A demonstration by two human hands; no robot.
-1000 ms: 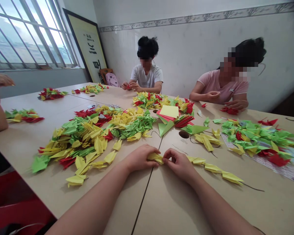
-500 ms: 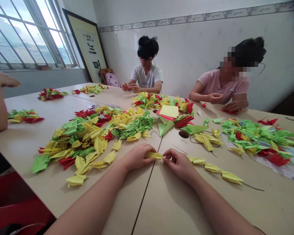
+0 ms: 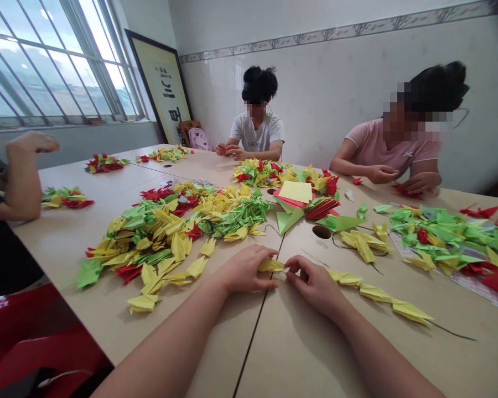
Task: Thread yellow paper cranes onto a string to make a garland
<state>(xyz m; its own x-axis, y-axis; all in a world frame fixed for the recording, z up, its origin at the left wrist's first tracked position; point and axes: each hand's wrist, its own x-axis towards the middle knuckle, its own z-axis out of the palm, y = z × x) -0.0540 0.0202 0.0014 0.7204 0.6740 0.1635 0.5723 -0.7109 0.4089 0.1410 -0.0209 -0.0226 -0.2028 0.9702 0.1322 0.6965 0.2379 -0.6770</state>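
Observation:
My left hand [image 3: 245,270] pinches a folded yellow paper crane [image 3: 271,266] just above the beige table [image 3: 299,354]. My right hand [image 3: 314,282] is closed at the crane's right end, fingers pressed together on it. From my right hand a string of yellow paper cranes [image 3: 377,294] runs right along the table on a dark thread [image 3: 456,333]. A big heap of yellow, green and red paper cranes [image 3: 166,232] lies left of my hands.
Flat coloured paper sheets [image 3: 299,194] lie mid-table beside a cable hole [image 3: 321,232]. Another crane heap [image 3: 452,237] spreads at right. Two people sit across folding paper; a third person's arm [image 3: 22,177] rests at left. A red chair [image 3: 33,342] stands lower left.
The view has shifted slightly right and down. My hands stay together on the yellow crane, with small finger movements only. The arm at left has lifted and bent.

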